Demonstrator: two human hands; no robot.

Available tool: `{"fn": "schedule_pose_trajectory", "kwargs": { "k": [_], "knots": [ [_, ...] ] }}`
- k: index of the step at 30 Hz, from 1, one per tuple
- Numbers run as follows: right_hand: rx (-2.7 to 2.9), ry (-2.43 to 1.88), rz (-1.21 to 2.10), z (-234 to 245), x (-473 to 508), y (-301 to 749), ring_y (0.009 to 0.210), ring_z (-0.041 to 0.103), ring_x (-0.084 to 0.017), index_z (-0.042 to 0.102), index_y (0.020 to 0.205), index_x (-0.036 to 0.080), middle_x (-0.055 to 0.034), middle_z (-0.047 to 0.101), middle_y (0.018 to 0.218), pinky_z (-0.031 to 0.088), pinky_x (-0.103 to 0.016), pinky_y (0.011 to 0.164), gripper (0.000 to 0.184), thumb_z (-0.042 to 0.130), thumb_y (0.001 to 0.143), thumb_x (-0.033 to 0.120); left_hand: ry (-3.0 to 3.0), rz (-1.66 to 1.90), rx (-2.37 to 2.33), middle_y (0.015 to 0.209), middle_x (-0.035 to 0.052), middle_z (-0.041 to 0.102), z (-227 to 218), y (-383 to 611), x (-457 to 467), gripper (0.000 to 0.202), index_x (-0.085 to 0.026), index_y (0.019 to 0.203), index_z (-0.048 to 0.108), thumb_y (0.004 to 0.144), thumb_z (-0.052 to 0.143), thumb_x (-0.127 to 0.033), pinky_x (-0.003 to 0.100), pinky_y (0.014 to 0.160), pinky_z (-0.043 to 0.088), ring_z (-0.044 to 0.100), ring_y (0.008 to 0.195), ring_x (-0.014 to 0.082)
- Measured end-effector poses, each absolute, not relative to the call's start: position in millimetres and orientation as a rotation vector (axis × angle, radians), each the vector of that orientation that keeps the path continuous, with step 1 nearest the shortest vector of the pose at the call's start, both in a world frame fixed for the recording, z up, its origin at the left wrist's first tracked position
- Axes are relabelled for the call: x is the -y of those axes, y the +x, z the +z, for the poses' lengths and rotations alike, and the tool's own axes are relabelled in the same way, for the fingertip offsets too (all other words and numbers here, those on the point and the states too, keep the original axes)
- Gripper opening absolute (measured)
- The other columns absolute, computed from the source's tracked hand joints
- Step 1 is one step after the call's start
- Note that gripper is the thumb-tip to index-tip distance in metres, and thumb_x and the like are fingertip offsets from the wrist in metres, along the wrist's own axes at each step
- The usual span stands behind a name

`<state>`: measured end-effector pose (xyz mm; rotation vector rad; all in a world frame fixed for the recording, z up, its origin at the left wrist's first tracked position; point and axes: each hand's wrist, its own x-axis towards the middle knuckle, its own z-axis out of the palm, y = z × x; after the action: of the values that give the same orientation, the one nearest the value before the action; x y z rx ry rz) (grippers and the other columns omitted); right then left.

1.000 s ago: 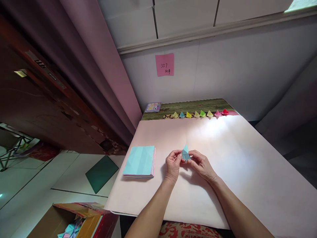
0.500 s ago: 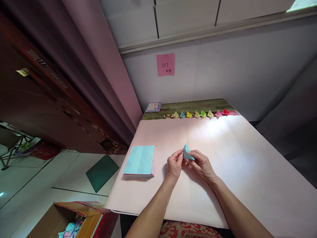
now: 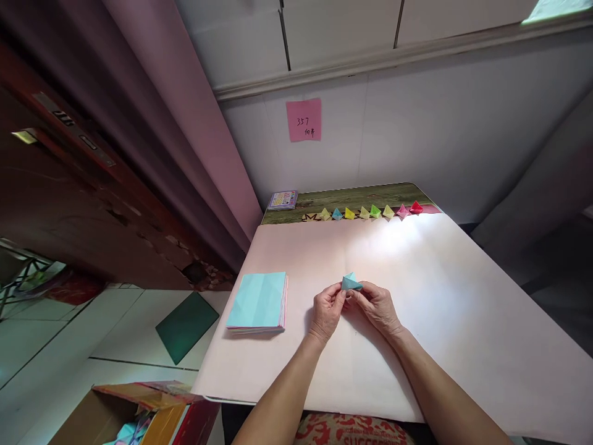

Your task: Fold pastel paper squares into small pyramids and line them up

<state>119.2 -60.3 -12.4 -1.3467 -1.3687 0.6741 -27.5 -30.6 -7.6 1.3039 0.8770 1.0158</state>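
Pinching the blue folded piece (image 3: 351, 283) with closed fingers (image 3: 337, 295), left hand (image 3: 327, 309) and right hand (image 3: 377, 306) hold it just above the tabletop (image 3: 440, 296). It appears nearly shaped. A row of finished pieces (image 3: 370, 212) lines the far edge, and a stack of sheets (image 3: 257, 301) lies unfolded.

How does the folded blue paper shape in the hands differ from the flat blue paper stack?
The folded blue paper shape is small and pointed; the flat paper stack is wide and square. The left hand and right hand pinch the shape; the stack lies untouched. Both are light blue.
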Motion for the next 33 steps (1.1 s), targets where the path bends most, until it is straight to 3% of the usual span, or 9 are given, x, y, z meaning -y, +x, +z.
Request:
{"fn": "schedule_pose_trajectory", "kwargs": {
  "k": [3, 5, 9, 12, 14, 16, 21, 29, 33],
  "knots": [
    [1.251, -1.374, 0.734, -14.7, 59.6, 119.0, 0.051, 0.051, -0.012, 0.059, 0.073, 0.02, 0.003, 0.058, 0.058, 0.041, -0.022, 0.049, 0.026, 0.067, 0.082, 0.044, 1.196, 0.989, -0.887, 0.072, 0.0038, 0.069, -5.5, -25.2, 29.3, 0.03, -0.014, 0.09, 0.07, 0.079, 0.068, -0.042, 0.024, 0.053, 0.052, 0.061, 0.054, 0.0126],
    [1.162, -1.376, 0.773, -15.3, 59.1, 119.1, 0.049, 0.053, -0.012, 0.057, 0.087, 0.021, 0.0037, 0.06, 0.06, 0.042, -0.022, 0.047, 0.029, 0.071, 0.078, 0.044, 1.152, 0.986, -0.904, 0.067, 0.0035, 0.067, -4.7, -25.1, 27.8, 0.031, -0.013, 0.083, 0.069, 0.076, 0.07, -0.044, 0.023, 0.048, 0.05, 0.06, 0.051, 0.0121],
    [1.065, -1.318, 0.878, -13.2, 57.2, 121.3, 0.049, 0.056, -0.013, 0.05, 0.116, 0.021, 0.0023, 0.063, 0.069, 0.047, -0.024, 0.049, 0.051, 0.071, 0.077, 0.047, 1.138, 0.976, -0.92, 0.054, 0.0, 0.06, -5.0, -28.0, 26.9, 0.031, -0.014, 0.083, 0.066, 0.077, 0.069, -0.043, 0.019, 0.042, 0.042, 0.056, 0.047, 0.0111],
    [1.042, -1.261, 0.982, -11.2, 55.9, 124.0, 0.057, 0.059, -0.014, 0.061, 0.102, 0.019, -0.0021, 0.064, 0.076, 0.049, -0.025, 0.051, 0.041, 0.068, 0.079, 0.052, 1.199, 0.937, -0.899, 0.051, -0.0024, 0.056, -6.3, -29.9, 28.3, 0.029, -0.015, 0.078, 0.062, 0.077, 0.068, -0.043, 0.017, 0.039, 0.036, 0.051, 0.044, 0.0093],
    [1.035, -1.258, 1.0, -10.9, 55.5, 125.4, 0.059, 0.057, -0.014, 0.063, 0.082, 0.017, -0.0017, 0.062, 0.072, 0.047, -0.023, 0.05, 0.037, 0.068, 0.078, 0.053, 1.24, 0.914, -0.899, 0.051, -0.0031, 0.053, -6.6, -30.2, 29.4, 0.03, -0.015, 0.076, 0.061, 0.079, 0.065, -0.045, 0.018, 0.039, 0.037, 0.05, 0.045, 0.0091],
    [1.026, -1.273, 0.985, -11.3, 55.5, 126.1, 0.057, 0.054, -0.012, 0.062, 0.075, 0.017, 0.0001, 0.058, 0.066, 0.044, -0.022, 0.049, 0.037, 0.069, 0.077, 0.053, 1.255, 0.89, -0.897, 0.052, -0.0024, 0.054, -6.0, -29.8, 30.4, 0.034, -0.015, 0.077, 0.061, 0.083, 0.06, -0.049, 0.019, 0.042, 0.04, 0.051, 0.046, 0.0097],
    [1.001, -1.27, 0.991, -11.5, 56.1, 125.2, 0.056, 0.05, -0.011, 0.06, 0.075, 0.017, 0.0013, 0.056, 0.064, 0.043, -0.022, 0.05, 0.036, 0.069, 0.078, 0.052, 1.283, 0.859, -0.888, 0.059, -0.0008, 0.06, -3.4, -26.9, 32.6, 0.031, -0.015, 0.08, 0.064, 0.076, 0.07, -0.045, 0.021, 0.05, 0.046, 0.056, 0.052, 0.0105],
    [1.127, -1.242, 1.065, -6.7, 59.7, 125.0, 0.05, 0.049, -0.012, 0.056, 0.069, 0.019, 0.0038, 0.052, 0.054, 0.039, -0.023, 0.05, 0.032, 0.062, 0.084, 0.046, 1.086, 0.968, -0.953, 0.052, -0.0002, 0.06, -3.5, -27.3, 27.4, 0.035, -0.015, 0.075, 0.063, 0.076, 0.07, -0.049, 0.021, 0.046, 0.042, 0.054, 0.046, 0.0111],
    [1.271, -1.196, 1.11, -4.1, 63.0, 125.2, 0.055, 0.054, -0.013, 0.057, 0.064, 0.018, 0.0013, 0.054, 0.058, 0.042, -0.024, 0.054, 0.036, 0.056, 0.088, 0.044, 0.939, 1.098, -0.973, 0.052, -0.0056, 0.051, -3.7, -29.2, 24.1, 0.034, -0.016, 0.074, 0.06, 0.071, 0.074, -0.047, 0.017, 0.042, 0.032, 0.042, 0.042, 0.0054]
  ]
}}
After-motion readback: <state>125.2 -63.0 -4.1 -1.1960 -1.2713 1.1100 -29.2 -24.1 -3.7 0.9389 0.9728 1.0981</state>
